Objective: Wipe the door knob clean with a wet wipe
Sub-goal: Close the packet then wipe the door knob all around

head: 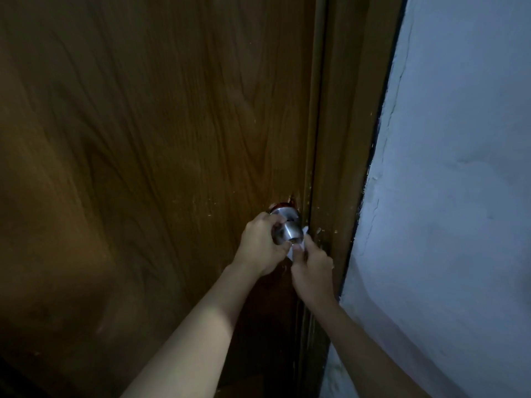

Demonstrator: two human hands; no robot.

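Note:
A round silver door knob (288, 230) sticks out of a brown wooden door (161, 145) near its right edge. My left hand (260, 248) wraps around the knob's left side, fingers curled over it. My right hand (311, 268) is just below and right of the knob, pinching a white wet wipe (296, 251). The wipe is pressed against the knob's lower right side, with a small corner showing at the knob's right. Most of the wipe is hidden by my fingers.
The wooden door frame (342, 168) runs down right of the knob. A pale blue-white wall (459, 196) with chipped paint along the frame fills the right side. The scene is dim.

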